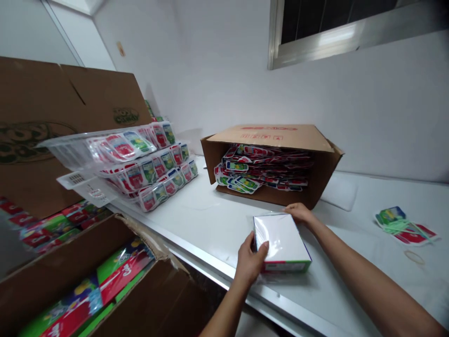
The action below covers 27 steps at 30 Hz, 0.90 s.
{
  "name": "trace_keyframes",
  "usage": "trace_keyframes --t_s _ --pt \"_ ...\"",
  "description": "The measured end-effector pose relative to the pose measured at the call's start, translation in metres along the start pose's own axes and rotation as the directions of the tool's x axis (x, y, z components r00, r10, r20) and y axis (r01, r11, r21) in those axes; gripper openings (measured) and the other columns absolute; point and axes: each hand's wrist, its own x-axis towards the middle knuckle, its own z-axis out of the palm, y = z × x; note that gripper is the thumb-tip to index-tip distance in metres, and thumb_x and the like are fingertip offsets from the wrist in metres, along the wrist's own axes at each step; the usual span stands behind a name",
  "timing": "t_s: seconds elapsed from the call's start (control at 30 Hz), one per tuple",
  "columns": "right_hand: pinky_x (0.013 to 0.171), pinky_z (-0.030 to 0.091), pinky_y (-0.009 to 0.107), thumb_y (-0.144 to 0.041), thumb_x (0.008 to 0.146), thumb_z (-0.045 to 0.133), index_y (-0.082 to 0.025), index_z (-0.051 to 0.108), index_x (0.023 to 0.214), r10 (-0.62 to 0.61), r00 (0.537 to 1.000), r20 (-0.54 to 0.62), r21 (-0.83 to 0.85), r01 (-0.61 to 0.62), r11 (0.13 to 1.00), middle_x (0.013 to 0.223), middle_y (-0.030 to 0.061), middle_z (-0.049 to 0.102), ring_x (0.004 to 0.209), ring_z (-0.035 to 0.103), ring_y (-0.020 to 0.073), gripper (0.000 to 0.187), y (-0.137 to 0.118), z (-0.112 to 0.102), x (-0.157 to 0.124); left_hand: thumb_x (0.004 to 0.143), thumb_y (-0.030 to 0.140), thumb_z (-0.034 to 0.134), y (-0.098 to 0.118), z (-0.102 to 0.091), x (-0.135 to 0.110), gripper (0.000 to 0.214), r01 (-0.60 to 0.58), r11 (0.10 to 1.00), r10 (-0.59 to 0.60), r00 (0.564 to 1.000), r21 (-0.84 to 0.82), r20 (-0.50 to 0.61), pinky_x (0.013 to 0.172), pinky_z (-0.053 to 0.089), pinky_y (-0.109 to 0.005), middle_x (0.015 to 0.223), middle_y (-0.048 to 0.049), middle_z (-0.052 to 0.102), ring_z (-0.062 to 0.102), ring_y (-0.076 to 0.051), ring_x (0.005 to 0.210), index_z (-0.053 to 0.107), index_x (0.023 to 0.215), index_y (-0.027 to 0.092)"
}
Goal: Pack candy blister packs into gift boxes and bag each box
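A flat white-topped box (280, 236) with a red and green side lies on the white table near its front edge, in clear plastic film that shines on top. My left hand (250, 257) grips its left side, the thumb over the top edge. At the far right corner my right hand (298, 213) is closed on the film-wrapped box, with its thumb hidden. Just behind stands an open carton (273, 135) on its side, filled with stacked red and green card-shaped packets (263, 164).
Clear trays of packets (150, 168) are stacked at the left. Below them an open carton (168, 285) holds wrapped red and green boxes (115, 276). A large carton (70, 103) stands behind. At the right lie banded packets (403, 227) and a loose rubber band (414, 256).
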Motion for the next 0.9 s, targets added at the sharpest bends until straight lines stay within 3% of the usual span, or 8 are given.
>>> trace_keyframes --t_s 0.17,0.27,0.37,0.47,0.6,0.73,0.8,0.9 --pt "0.054 0.048 0.029 -0.072 0.062 0.065 -0.018 0.067 0.085 0.016 0.994 -0.104 0.197 0.005 0.980 0.078 0.0071 0.071 0.066 0.064 0.0193 0.059 0.010 -0.010 0.003 0.078 0.043 0.068 -0.011 0.000 -0.014 0.069 0.037 0.997 -0.039 0.999 -0.066 -0.038 0.114 0.035 -0.046 0.141 -0.0151 0.052 0.049 -0.030 0.131 0.047 0.136 0.013" --pt "0.059 0.053 0.033 -0.074 0.067 0.062 -0.018 0.065 0.092 0.118 0.982 -0.151 0.208 -0.085 0.974 0.092 0.0122 0.072 0.076 0.068 0.0238 0.061 0.013 -0.018 -0.018 0.079 0.044 0.066 -0.019 0.001 -0.016 0.077 0.118 0.992 -0.120 0.992 -0.046 -0.049 0.117 0.029 -0.046 0.149 -0.0181 0.042 0.040 -0.031 0.138 0.038 0.142 0.009" --pt "0.070 0.057 0.042 -0.072 0.072 0.061 -0.018 0.065 0.097 0.240 0.970 0.025 0.114 -0.242 0.964 0.100 0.0149 0.072 0.088 0.069 0.0301 0.059 0.012 -0.015 -0.065 0.083 0.046 0.062 -0.023 0.003 -0.019 0.073 0.114 0.993 -0.114 0.993 0.011 -0.026 0.119 0.025 -0.049 0.151 -0.0161 0.039 0.033 -0.033 0.141 0.038 0.144 0.013" --pt "0.087 0.055 0.044 -0.066 0.082 0.055 -0.022 0.058 0.122 0.180 0.934 0.309 0.124 -0.228 0.966 0.123 0.0126 0.066 0.111 0.063 0.0321 0.060 0.005 -0.012 -0.113 0.087 0.045 0.058 -0.023 0.003 -0.029 0.068 0.022 1.000 -0.022 1.000 0.022 0.021 0.119 0.022 -0.052 0.154 -0.0119 0.036 0.029 -0.032 0.144 0.036 0.146 0.019" --pt "0.107 0.042 0.041 -0.059 0.084 0.057 -0.028 0.031 0.147 0.034 0.947 0.320 0.217 -0.109 0.970 0.151 0.0072 0.041 0.134 0.044 0.0293 0.075 0.001 -0.019 -0.142 0.082 0.047 0.065 -0.016 0.003 -0.043 0.083 -0.117 0.992 0.119 0.991 -0.043 0.056 0.117 0.031 -0.049 0.160 -0.0097 0.021 0.028 -0.033 0.144 0.023 0.150 0.025" --pt "0.110 0.039 0.043 -0.056 0.083 0.059 -0.030 0.017 0.152 -0.029 0.965 0.262 0.285 -0.048 0.957 0.156 0.0067 0.032 0.138 0.038 0.0296 0.085 0.010 -0.016 -0.149 0.068 0.051 0.077 -0.005 0.009 -0.041 0.099 -0.054 0.968 0.067 0.997 -0.246 0.044 0.108 0.043 -0.043 0.149 -0.0145 0.040 0.046 -0.032 0.133 0.022 0.146 0.023" --pt "0.110 0.038 0.046 -0.059 0.085 0.055 -0.026 0.017 0.153 -0.028 0.967 0.253 0.280 -0.046 0.959 0.154 0.0104 0.035 0.136 0.040 0.0318 0.085 0.013 -0.010 -0.156 0.068 0.048 0.078 -0.002 0.013 -0.039 0.088 -0.011 0.941 0.023 0.999 -0.338 0.032 0.104 0.047 -0.042 0.135 -0.0141 0.055 0.056 -0.030 0.122 0.033 0.138 0.021" --pt "0.114 0.029 0.049 -0.061 0.086 0.052 -0.020 0.017 0.154 -0.033 0.959 0.282 0.156 -0.012 0.988 0.153 0.0144 0.036 0.136 0.039 0.0331 0.087 0.017 -0.003 -0.170 0.068 0.044 0.079 -0.001 0.015 -0.037 0.077 -0.011 0.882 0.016 1.000 -0.472 0.007 0.100 0.048 -0.040 0.124 -0.0134 0.063 0.061 -0.030 0.114 0.042 0.132 0.018"
